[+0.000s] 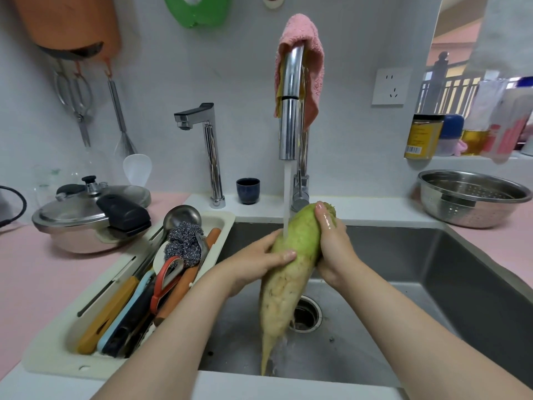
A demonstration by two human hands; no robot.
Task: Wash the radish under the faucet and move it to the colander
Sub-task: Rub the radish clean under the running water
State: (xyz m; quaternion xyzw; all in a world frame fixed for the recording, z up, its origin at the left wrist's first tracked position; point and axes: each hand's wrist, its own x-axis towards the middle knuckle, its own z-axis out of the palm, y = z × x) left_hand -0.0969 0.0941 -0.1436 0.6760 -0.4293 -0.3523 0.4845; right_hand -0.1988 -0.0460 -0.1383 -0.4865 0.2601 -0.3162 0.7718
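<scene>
Both hands are holding the radish [291, 272] over the steel sink [432, 284], under the running faucet [290, 111]. The left hand [259, 262] is closing its grip around the middle of the radish, thumb lying across the front. The right hand [334, 249] is gripping the green upper end from the other side. The radish is hanging tilted, its green top up near the water stream [287, 197] and its pale pointed tip down near the front wall of the sink, just beside the drain [307, 314].

The metal colander [473, 197] is standing on the pink bench [43, 278] at the right, well apart from the radish — nothing is lying inside it.

At the left, a white tray [57, 342] is holding a steel wool scrubber [184, 243], a ladle [181, 216] and several tools with coloured handles. A pressure cooker [92, 217] with its lid on is standing behind the tray. A dark blue cup [248, 190] is standing near the faucet base.

On the window ledge a yellow jar [424, 137] is showing a barcode label — its writing is too small to read.
</scene>
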